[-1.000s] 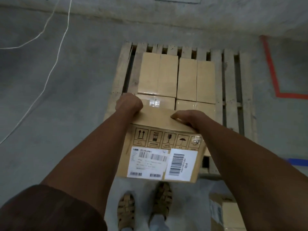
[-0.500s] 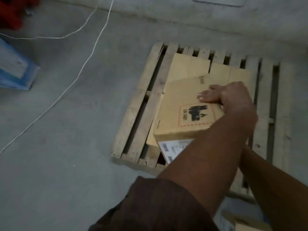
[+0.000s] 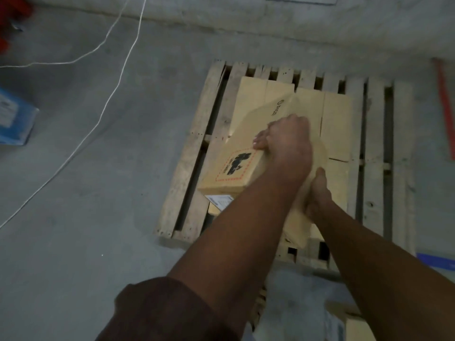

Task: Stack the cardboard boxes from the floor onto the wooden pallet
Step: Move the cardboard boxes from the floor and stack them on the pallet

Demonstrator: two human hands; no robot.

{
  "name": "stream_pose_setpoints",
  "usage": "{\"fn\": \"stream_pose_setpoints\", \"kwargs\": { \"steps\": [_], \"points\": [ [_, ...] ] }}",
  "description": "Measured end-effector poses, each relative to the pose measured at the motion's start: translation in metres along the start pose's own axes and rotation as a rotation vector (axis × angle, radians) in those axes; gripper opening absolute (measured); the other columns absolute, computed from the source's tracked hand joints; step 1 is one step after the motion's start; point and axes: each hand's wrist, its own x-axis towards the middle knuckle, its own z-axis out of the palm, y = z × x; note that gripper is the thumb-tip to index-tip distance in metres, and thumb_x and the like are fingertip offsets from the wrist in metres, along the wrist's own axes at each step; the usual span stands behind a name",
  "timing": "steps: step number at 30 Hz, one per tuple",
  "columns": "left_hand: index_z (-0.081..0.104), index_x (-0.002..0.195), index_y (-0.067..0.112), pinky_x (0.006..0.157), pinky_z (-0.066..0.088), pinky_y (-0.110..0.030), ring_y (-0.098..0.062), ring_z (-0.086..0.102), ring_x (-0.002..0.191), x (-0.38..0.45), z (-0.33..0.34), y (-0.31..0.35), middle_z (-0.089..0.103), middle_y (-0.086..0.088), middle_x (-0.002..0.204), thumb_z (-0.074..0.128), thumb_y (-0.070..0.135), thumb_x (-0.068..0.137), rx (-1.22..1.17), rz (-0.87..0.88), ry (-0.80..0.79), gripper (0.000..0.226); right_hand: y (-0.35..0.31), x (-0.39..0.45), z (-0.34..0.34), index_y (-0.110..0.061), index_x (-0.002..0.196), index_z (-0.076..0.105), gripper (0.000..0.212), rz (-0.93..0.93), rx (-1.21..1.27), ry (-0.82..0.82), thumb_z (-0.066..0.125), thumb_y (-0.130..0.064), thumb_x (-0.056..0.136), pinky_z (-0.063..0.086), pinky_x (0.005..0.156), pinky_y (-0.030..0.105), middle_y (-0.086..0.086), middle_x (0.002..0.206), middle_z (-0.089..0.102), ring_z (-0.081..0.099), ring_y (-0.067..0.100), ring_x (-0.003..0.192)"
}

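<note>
Two bare hands hold one tilted cardboard box (image 3: 248, 153) over the wooden pallet (image 3: 194, 153). The left hand (image 3: 288, 141) lies on the box's upper face, its fingers curled over the far edge beside a red dashed label with a black pictogram. The right hand (image 3: 317, 193) grips the box's near right edge, fingers wrapped around the cardboard, though the left forearm hides part of that grip. The box leans with its left side lower and its far corner raised; whether its underside touches the boxes beneath cannot be told. A white shipping label (image 3: 219, 200) shows on its lower near face.

Under and behind it, a layer of flat cardboard boxes (image 3: 334, 124) already sits on the pallet, pushed toward the middle slats, with bare slats showing on the right. The pallet rests on a grey concrete floor (image 3: 86, 217).

Well to the left, thin white cords (image 3: 108, 99) trail across the floor, and a blue carton (image 3: 14, 121) lies at the left edge. A red stripe (image 3: 445, 112) runs along the floor at the far right. Another cardboard box (image 3: 359, 328) shows partly at the bottom edge, near the right forearm. A dark sleeve (image 3: 157, 313) covers the left upper arm.
</note>
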Motion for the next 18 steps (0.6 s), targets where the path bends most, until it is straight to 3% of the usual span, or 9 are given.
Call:
{"fn": "stream_pose_setpoints", "kwargs": {
  "steps": [2, 4, 6, 8, 11, 13, 15, 18],
  "points": [
    [0.063, 0.126, 0.01, 0.092, 0.056, -0.054, -0.042, 0.064, 0.117, 0.003, 0.015, -0.032, 0.065, -0.018, 0.127, 0.052, -0.002, 0.097, -0.125, -0.024, 0.047, 0.034, -0.004, 0.0, -0.006, -0.013, 0.151, 0.037, 0.095, -0.014, -0.067, 0.154, 0.045, -0.076, 0.08, 0.045, 0.106, 0.055, 0.013, 0.14, 0.054, 0.054, 0.037, 0.123],
    [0.065, 0.119, 0.01, 0.09, 0.056, -0.041, -0.033, 0.065, 0.115, 0.002, 0.031, -0.064, 0.066, -0.013, 0.122, 0.055, 0.005, 0.098, -0.244, -0.097, 0.018, 0.023, -0.015, -0.011, -0.008, -0.013, 0.144, 0.046, 0.091, -0.129, -0.17, 0.261, 0.042, -0.076, 0.079, 0.045, 0.104, 0.052, 0.008, 0.133, 0.058, 0.056, 0.035, 0.115],
    [0.063, 0.117, 0.006, 0.092, 0.055, -0.04, -0.034, 0.065, 0.113, 0.003, 0.054, -0.094, 0.066, -0.016, 0.122, 0.063, 0.024, 0.097, -0.482, -0.228, -0.038, 0.027, -0.028, -0.023, -0.005, -0.01, 0.136, 0.056, 0.087, -0.253, -0.335, 0.339, 0.035, -0.075, 0.081, 0.047, 0.099, 0.048, 0.011, 0.127, 0.062, 0.06, 0.035, 0.11],
    [0.059, 0.127, 0.001, 0.098, 0.053, -0.043, -0.033, 0.063, 0.113, 0.001, 0.08, -0.117, 0.062, -0.018, 0.13, 0.067, 0.04, 0.096, -0.819, -0.361, -0.214, 0.05, -0.037, -0.028, 0.007, -0.008, 0.126, 0.064, 0.086, -0.365, -0.502, 0.397, 0.03, -0.074, 0.084, 0.048, 0.096, 0.046, 0.015, 0.123, 0.066, 0.062, 0.036, 0.107],
    [0.057, 0.135, 0.005, 0.1, 0.052, -0.043, -0.025, 0.063, 0.106, -0.01, 0.105, -0.132, 0.062, -0.014, 0.135, 0.052, 0.051, 0.102, -1.332, -0.53, -0.442, 0.057, -0.045, -0.056, 0.034, -0.009, 0.12, 0.067, 0.076, -0.484, -0.8, 0.458, 0.034, -0.069, 0.088, 0.046, 0.094, 0.042, 0.016, 0.122, 0.064, 0.061, 0.037, 0.11],
    [0.054, 0.142, 0.01, 0.097, 0.049, -0.04, -0.025, 0.061, 0.108, -0.014, 0.118, -0.137, 0.061, -0.012, 0.135, 0.033, 0.052, 0.107, -1.579, -0.601, -0.473, 0.059, -0.04, -0.075, 0.058, -0.01, 0.121, 0.067, 0.067, -0.585, -0.944, 0.408, 0.04, -0.063, 0.09, 0.044, 0.092, 0.04, 0.015, 0.122, 0.062, 0.06, 0.035, 0.111],
    [0.054, 0.143, 0.015, 0.095, 0.047, -0.036, -0.021, 0.064, 0.11, -0.013, 0.127, -0.141, 0.065, -0.005, 0.123, 0.024, 0.056, 0.108, -1.679, -0.673, -0.469, 0.062, -0.031, -0.095, 0.077, -0.013, 0.116, 0.069, 0.054, -0.697, -1.052, 0.326, 0.044, -0.054, 0.092, 0.043, 0.086, 0.037, 0.012, 0.118, 0.062, 0.061, 0.032, 0.106],
    [0.058, 0.14, 0.017, 0.086, 0.044, -0.019, 0.004, 0.065, 0.083, 0.001, 0.14, -0.153, 0.07, 0.024, 0.087, 0.022, 0.057, 0.108, -1.769, -0.605, -0.41, 0.063, -0.019, -0.117, 0.101, -0.018, 0.098, 0.071, 0.033, -0.794, -1.083, 0.13, 0.049, -0.042, 0.096, 0.035, 0.068, 0.031, 0.004, 0.099, 0.068, 0.063, 0.024, 0.083]
  ]
}}
